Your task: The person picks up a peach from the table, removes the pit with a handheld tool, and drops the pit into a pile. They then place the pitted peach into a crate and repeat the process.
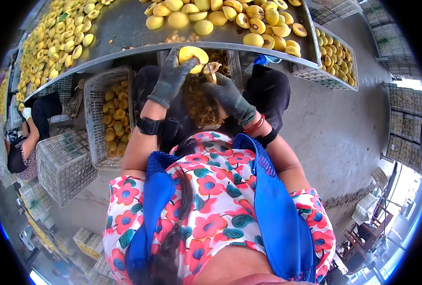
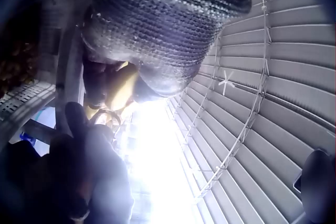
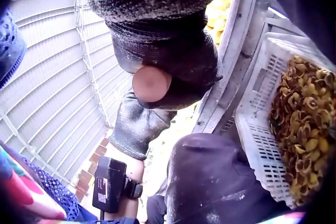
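Note:
In the head view my gloved left hand (image 1: 169,81) grips a halved yellow peach (image 1: 192,56), its cut face showing a brown hollow. My gloved right hand (image 1: 231,99) holds a wooden-handled tool (image 3: 151,84); the round butt of the handle pokes out of the fist in the right wrist view. At the tool's upper end, close beside the peach, is a pale brown scrap (image 1: 212,67). The glove hides most of the tool, so I cannot tell its kind. Below both hands stands a crate of brown and yellow scraps (image 3: 304,129) between the knees.
A metal table (image 1: 120,31) with heaps of peach halves (image 1: 263,23) runs along the front. To the left is a crate (image 1: 91,95) of peach halves, with an upturned crate (image 1: 66,164) near it. Another filled crate (image 1: 322,78) stands right. A second person (image 1: 28,147) works at far left.

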`<state>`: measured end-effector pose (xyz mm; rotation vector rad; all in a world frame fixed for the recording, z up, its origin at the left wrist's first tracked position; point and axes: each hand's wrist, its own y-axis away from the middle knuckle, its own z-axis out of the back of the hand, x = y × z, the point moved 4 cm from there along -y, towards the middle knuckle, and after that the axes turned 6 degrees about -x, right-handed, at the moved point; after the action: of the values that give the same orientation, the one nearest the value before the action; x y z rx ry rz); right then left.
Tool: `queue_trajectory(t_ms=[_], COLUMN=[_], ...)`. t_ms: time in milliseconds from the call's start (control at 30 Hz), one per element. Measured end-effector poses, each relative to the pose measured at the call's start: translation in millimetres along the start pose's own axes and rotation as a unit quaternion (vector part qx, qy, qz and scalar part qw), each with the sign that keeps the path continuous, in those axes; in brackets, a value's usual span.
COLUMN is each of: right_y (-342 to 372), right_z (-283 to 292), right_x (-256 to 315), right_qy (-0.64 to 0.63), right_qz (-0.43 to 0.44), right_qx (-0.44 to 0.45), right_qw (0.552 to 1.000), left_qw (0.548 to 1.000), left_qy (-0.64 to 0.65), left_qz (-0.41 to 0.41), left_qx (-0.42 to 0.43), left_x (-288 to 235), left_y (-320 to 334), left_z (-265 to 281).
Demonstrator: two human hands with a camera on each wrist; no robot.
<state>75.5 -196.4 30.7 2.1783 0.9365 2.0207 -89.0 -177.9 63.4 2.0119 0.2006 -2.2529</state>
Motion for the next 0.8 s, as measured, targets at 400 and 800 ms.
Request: queue_trajectory(t_ms=[400,800], right_y=[11,16], right_z=[-7,-15], right_x=[16,31], right_qy=[0.079,0.098], right_qz=[0.162,0.192], right_qx=[-0.051,-0.067], right_qw=[0.982,0.974], left_qw=[0.993,0.956], left_qy=[-0.014,-0.095], left_qz=[-0.107,-0.254], left_qx=[-0.047,-0.114], left_x=[-21,-32], left_y=[16,30], left_z=[-10,-27])
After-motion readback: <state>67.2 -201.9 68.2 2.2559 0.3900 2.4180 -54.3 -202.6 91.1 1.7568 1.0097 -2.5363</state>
